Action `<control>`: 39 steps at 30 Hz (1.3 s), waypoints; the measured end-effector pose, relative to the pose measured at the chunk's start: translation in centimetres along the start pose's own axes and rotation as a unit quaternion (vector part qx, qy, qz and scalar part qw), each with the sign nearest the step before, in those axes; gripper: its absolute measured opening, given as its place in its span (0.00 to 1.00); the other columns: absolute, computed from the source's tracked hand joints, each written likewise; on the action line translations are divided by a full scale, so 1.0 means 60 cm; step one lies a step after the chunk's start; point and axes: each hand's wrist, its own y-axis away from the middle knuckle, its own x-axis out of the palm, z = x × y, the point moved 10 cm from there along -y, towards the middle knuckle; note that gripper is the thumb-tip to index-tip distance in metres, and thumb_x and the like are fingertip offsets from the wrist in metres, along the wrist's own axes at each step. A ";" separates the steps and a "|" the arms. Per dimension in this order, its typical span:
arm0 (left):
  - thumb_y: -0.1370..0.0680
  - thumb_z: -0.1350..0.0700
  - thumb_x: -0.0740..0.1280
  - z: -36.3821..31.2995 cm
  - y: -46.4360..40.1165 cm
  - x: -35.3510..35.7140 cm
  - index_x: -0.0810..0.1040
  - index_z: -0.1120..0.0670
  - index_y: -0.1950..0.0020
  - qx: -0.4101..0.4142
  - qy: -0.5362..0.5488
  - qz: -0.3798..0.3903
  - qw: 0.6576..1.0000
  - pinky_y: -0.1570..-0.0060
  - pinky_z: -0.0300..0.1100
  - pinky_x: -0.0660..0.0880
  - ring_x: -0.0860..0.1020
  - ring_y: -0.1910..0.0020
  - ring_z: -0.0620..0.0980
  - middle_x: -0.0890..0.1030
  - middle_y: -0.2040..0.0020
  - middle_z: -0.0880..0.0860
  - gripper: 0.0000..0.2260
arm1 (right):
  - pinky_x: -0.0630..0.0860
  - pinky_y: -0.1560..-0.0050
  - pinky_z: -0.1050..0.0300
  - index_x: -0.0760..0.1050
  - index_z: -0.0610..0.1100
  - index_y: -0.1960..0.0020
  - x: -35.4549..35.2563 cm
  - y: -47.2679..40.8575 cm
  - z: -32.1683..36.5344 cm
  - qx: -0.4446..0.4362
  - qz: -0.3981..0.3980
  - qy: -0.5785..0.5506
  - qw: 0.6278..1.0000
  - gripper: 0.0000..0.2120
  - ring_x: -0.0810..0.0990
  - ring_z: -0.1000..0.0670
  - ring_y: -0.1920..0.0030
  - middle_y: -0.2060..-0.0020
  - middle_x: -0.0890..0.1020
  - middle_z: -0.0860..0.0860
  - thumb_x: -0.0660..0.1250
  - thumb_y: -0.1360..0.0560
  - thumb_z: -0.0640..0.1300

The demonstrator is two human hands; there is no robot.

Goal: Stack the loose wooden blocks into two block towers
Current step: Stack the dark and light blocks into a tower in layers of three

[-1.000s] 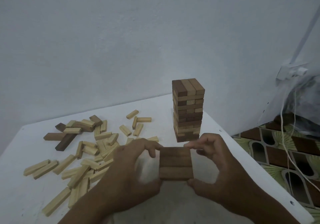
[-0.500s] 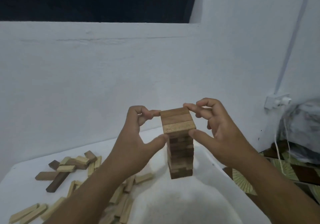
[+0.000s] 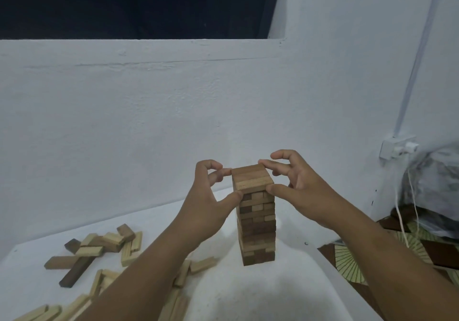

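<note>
- A scatter of loose rectangular wooden blocks (image 3: pixel 99 251), pale ones with a few dark brown ones among them, lies on the left part of the white bench (image 3: pixel 248 296), some piled across each other, well apart from the tower.
- The left hand (image 3: pixel 211 196) reaches in from the lower left. Its grip is narrow: thumb at the near left corner and curled fingertips (image 3: pixel 224 171) at the far left corner of the top layer of three brown wooden blocks (image 3: pixel 252 179), pinching it.
- That top layer sits on the tall tower of brown and tan wooden blocks (image 3: pixel 257 226), which stands upright on the bench right of centre, its layers laid crosswise.
- The right hand (image 3: pixel 298 184) comes in from the lower right. Its thumb presses the near right corner of the top layer and a curled finger touches the far right corner; the other fingers are raised and bent.
- A white wall socket with a plug (image 3: pixel 400 146) sits on the pale wall (image 3: pixel 149 122) at far right, a white cord (image 3: pixel 400 218) hanging below it.
- A patterned floor (image 3: pixel 347 261) shows beyond the bench's right edge.
</note>
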 end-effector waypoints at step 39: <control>0.29 0.39 0.70 0.353 0.186 -0.395 0.75 0.43 0.40 -0.216 -0.337 -0.057 0.915 0.46 0.39 0.72 0.74 0.47 0.43 0.77 0.46 0.42 0.20 | 0.72 0.41 0.55 0.65 0.59 0.30 0.609 -0.117 0.010 -0.064 0.245 0.239 0.937 0.27 0.69 0.49 0.37 0.33 0.68 0.55 0.59 0.25 0.39</control>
